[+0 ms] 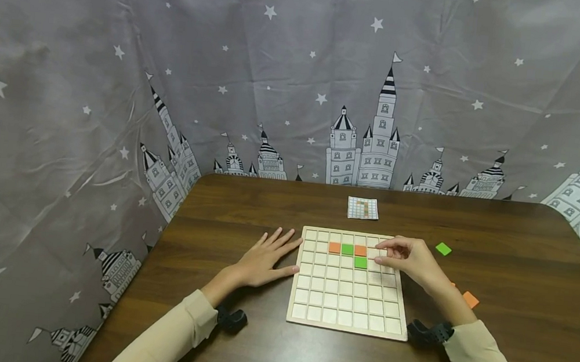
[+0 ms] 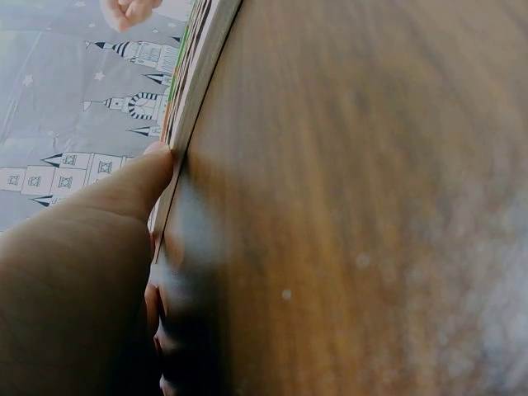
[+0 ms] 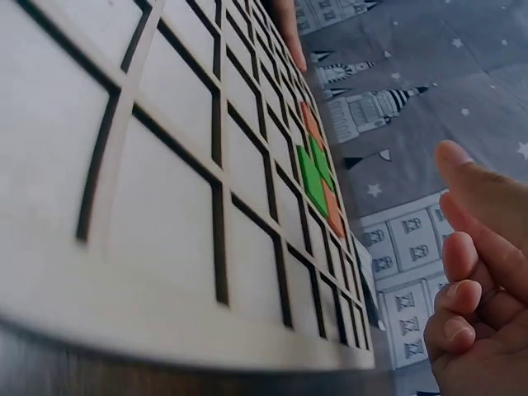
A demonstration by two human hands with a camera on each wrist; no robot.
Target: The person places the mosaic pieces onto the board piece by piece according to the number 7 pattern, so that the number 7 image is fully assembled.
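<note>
On the brown worktop [image 1: 304, 357], a pale wooden grid board [image 1: 346, 288] is being touched by the spread left hand [image 1: 263, 260], four square orange and green tiles [image 1: 361, 262] set in, loose ones [image 1: 443, 249] remaining, nothing being held by the right hand [image 1: 415, 263], its grip parted.

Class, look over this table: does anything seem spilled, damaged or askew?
Nothing looks spilled or damaged. Four orange and green square tiles sit in cells of the pale wooden grid board. A loose green square tile and a loose orange square tile lie askew on the brown wooden table, right of the board, probably spares.
</note>
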